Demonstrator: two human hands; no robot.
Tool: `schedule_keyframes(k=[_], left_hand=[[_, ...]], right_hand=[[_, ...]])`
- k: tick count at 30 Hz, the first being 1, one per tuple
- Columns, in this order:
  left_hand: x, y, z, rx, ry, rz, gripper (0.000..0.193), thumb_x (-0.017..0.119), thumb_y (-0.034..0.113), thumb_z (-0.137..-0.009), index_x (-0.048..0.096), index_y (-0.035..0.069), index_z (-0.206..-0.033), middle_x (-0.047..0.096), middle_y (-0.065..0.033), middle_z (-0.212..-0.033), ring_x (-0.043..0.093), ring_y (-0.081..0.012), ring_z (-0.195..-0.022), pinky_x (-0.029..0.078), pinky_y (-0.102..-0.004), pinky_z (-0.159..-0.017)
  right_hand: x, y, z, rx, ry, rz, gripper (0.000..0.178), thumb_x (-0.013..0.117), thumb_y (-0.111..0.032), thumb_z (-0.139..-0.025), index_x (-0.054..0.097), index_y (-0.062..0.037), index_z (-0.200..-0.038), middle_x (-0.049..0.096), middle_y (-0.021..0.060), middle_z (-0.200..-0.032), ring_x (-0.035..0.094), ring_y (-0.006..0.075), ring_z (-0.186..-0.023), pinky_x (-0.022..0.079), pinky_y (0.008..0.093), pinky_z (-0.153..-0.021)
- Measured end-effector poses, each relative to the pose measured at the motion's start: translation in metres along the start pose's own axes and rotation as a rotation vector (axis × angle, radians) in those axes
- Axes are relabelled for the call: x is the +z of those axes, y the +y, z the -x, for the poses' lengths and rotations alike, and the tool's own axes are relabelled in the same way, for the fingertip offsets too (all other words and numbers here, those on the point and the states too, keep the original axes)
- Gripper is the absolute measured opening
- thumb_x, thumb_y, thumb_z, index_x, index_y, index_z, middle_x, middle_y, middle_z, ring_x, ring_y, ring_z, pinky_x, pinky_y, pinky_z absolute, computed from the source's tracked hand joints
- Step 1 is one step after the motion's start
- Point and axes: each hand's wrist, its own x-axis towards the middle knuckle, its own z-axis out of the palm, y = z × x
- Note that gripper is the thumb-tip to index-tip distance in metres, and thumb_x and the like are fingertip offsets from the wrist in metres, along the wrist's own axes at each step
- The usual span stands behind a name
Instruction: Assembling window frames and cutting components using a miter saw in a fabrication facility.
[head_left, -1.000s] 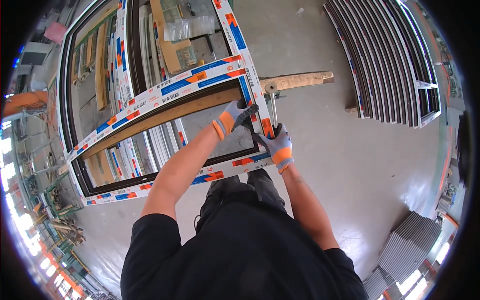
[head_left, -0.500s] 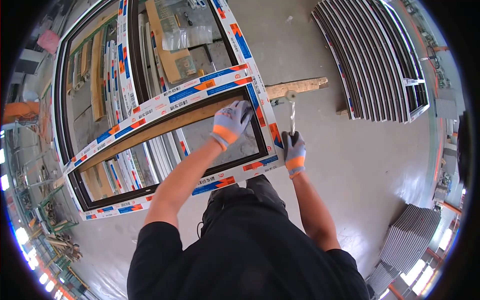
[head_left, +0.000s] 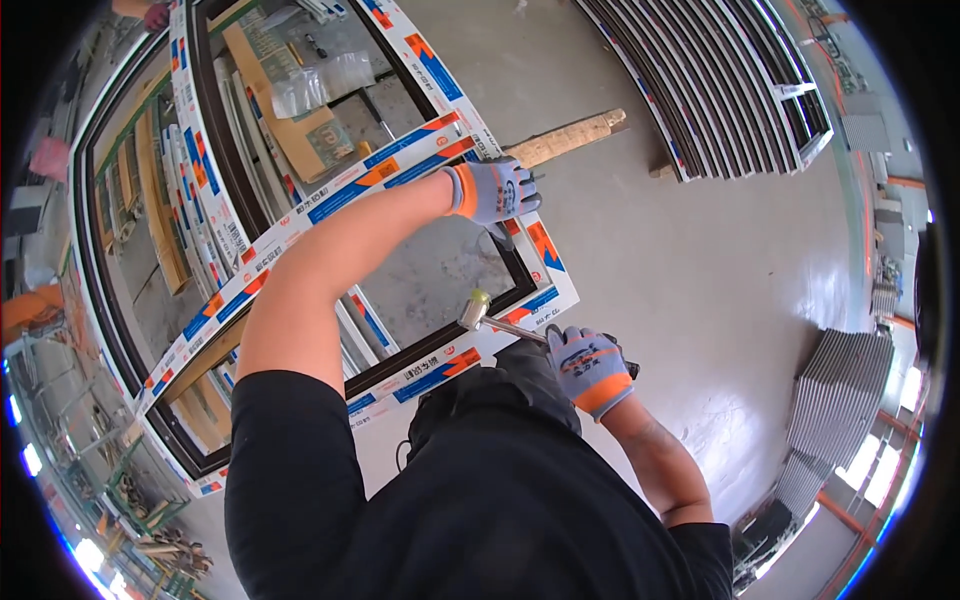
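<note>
A large window frame (head_left: 427, 375) with a dark inner profile and white, blue and orange protective film lies before me. My left hand (head_left: 497, 192), in a grey and orange glove, is closed over the frame's right-hand bar near its upper corner; the fingertips reach past the outer edge. Under that palm a small greyish bit shows, too hidden to name. My right hand (head_left: 587, 368), gloved alike, grips a mallet (head_left: 515, 328) by its handle. The mallet's metal head, with a pale yellow-green face, hangs over the opening near the frame's lower right corner.
A wooden beam (head_left: 570, 138) juts out beneath the frame on the right. Cardboard (head_left: 285, 105), plastic bags and film-wrapped strips lie below the openings. Stacked dark frames (head_left: 700, 80) stand at the far right, grey stacked panels (head_left: 840, 400) nearer. Another person's gloved hand (head_left: 157, 16) is at the far left.
My left hand has moved up and right from inside the opening onto the frame's bar. My right hand has swung the mallet from upright outside the frame to leftward over its corner.
</note>
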Motion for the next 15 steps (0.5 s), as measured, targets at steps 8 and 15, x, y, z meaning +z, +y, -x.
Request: schedule_keyframes(k=[8,15], left_hand=[[0.004,-0.008,0.003,0.061,0.121,0.006,0.058,0.056,0.063,-0.083,0.059,0.007,-0.098,0.063,-0.0074,-0.092,0.062,-0.0240,-0.087,0.048,-0.0361,-0.076],[0.005,-0.007,-0.004,0.061,-0.067,0.017,0.065,0.060,0.065,-0.078,0.061,0.005,-0.105,0.060,-0.0070,-0.094,0.060,-0.0233,-0.087,0.048,-0.0340,-0.074]], right_hand=[[-0.037,-0.023,0.005,0.045,-0.093,0.109,0.029,0.053,-0.020,-0.090,0.060,-0.0094,-0.116,0.062,0.0077,-0.088,0.064,0.0229,-0.081,0.052,0.0369,-0.065],[-0.012,-0.019,0.006,0.310,0.021,0.114,0.029,0.053,-0.020,-0.089,0.060,-0.0123,-0.116,0.062,0.0080,-0.090,0.065,0.0235,-0.075,0.052,0.0380,-0.063]])
